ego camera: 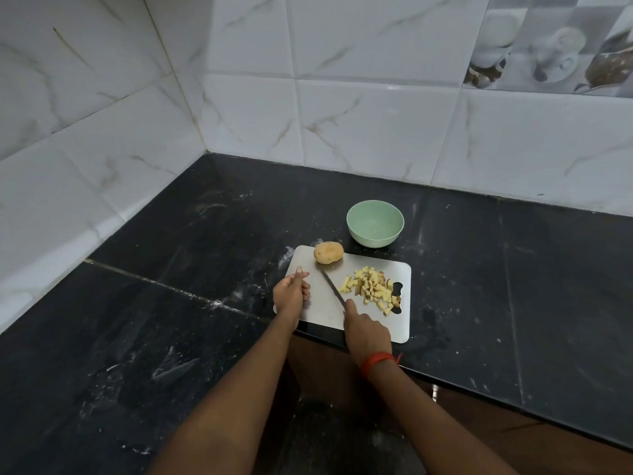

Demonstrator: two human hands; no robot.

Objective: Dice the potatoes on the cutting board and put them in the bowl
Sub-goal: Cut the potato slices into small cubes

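Potato (328,252) sits whole at the board's (318,315) far edge, dice (373,289) piled right, bowl (375,223) beyond. Your right hand (366,332) grips the knife (333,289); your left hand (291,293) rests curled at board left, grasp unclear.

A person's two arms, seen from above. The left forearm (246,389) and the right forearm (428,413) are bare as far as they show. Round the right wrist, just behind the right hand (368,332), sits a narrow orange-red thread band (376,358), a short loose end sticking out at its outer side. The left hand (291,293) is bare.
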